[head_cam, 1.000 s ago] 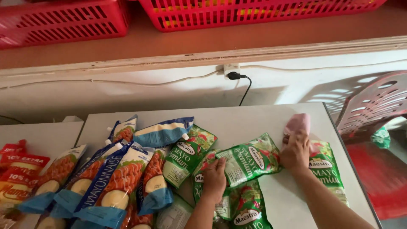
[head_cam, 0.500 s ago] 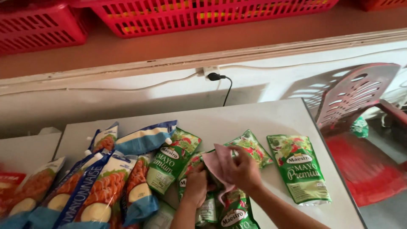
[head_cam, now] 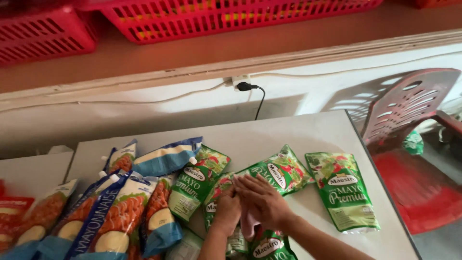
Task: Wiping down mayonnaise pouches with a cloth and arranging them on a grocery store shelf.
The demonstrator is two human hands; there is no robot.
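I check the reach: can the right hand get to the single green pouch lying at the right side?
Probably yes. The right hand rests on a pink cloth, and only bare table lies between it and the green pouch.

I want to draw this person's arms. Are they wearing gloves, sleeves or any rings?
No gloves and no sleeves in view: both forearms are bare up to the picture's edge. The left hand and right hand show no rings, watch or bracelet that I can make out.

- Soft, even daylight, fairly bright; warm reddish cast up top.
- Shadow band on wall (head_cam: 144, 120) behind worktop (head_cam: 298, 139); slatted shadow beside red chair (head_cam: 409, 106).
- Mild sheen on pouches (head_cam: 344, 192); no hard glare.
- Slight softness, hands (head_cam: 250, 204) a bit blurred.
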